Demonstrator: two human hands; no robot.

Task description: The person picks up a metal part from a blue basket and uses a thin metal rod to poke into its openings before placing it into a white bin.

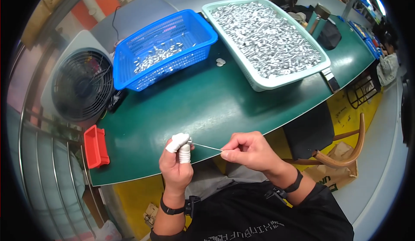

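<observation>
White finger cots covered the thumb and forefinger of the left hand [177, 161], which pinched one end of a thin metal pin [206, 146] just above the near edge of the dark green table [207, 107]. The right hand [247, 151] was closed on the pin's other end, the two hands near each other. Farther back stood a blue basket [129, 79] and a pale green tray [259, 84], both holding small silvery parts; a red bin [96, 146] sat at the left edge.
</observation>
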